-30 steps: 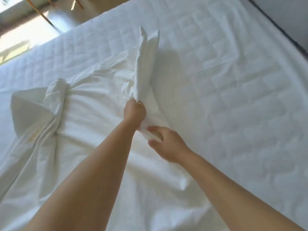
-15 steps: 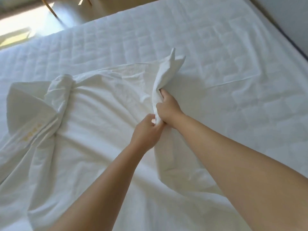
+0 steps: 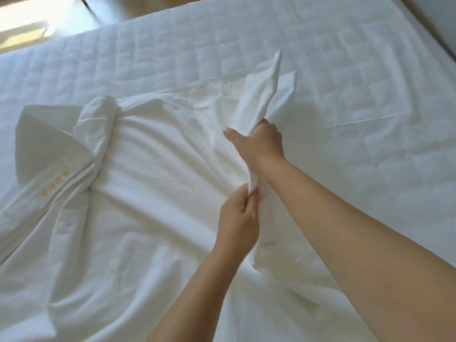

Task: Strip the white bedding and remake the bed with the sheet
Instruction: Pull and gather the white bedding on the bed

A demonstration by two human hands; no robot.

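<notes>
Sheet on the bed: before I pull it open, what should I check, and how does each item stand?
1. Grip of the right hand on the raised fold of the sheet: ok.
2. Pinch of the left hand on the same fold lower down: ok.
3. Sheet lying flat: not ok, bunched and twisted at left.
4. Cover over the mattress: not ok, quilting bare at the far side.
5. Sheet's corners found: cannot tell.
</notes>
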